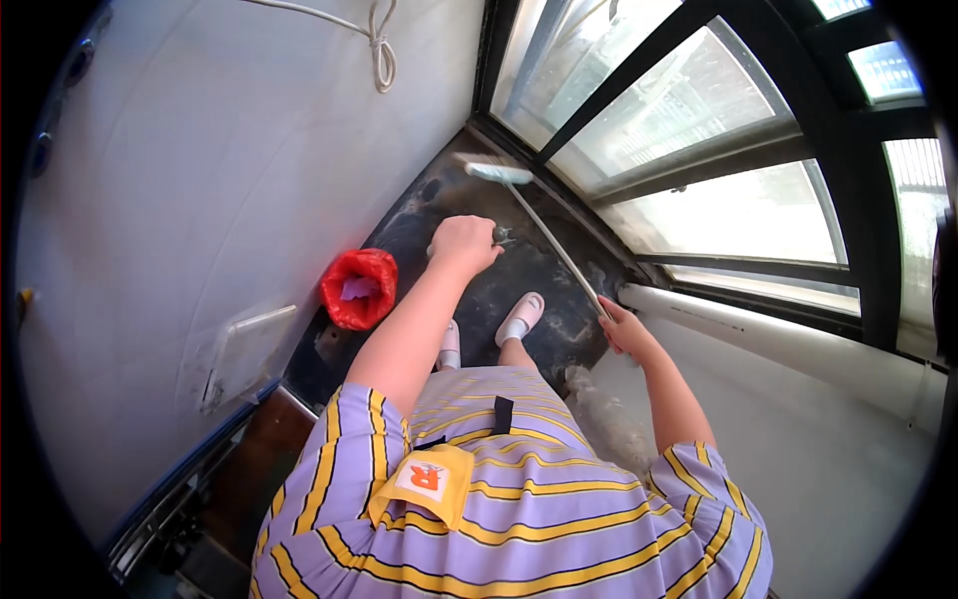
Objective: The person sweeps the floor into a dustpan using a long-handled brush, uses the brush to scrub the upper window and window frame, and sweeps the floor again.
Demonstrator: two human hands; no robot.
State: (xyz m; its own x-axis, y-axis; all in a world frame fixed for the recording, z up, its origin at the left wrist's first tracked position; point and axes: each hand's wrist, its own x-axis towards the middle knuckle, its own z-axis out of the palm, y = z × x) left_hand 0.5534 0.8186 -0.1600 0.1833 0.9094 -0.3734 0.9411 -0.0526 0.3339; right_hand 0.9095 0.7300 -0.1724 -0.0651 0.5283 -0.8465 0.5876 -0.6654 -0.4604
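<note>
My right hand (624,329) is wrapped round the lower end of a thin metal pole. This is the handle of a long-handled brush (559,250), whose white head (498,174) points away from me, near the far corner by the window frame. Its bristles are blurred. My left hand (464,245) is closed in a fist above the dark floor, left of the pole. Something small and greyish shows beside its fingers, but I cannot tell what it is.
A red bag-lined bin (359,290) with purple scrap inside stands by the left wall. Black-framed windows (699,110) and a white pipe (738,324) line the right. My slippered feet (521,317) stand on the stained dark floor (419,215). A tied cable (383,60) hangs above.
</note>
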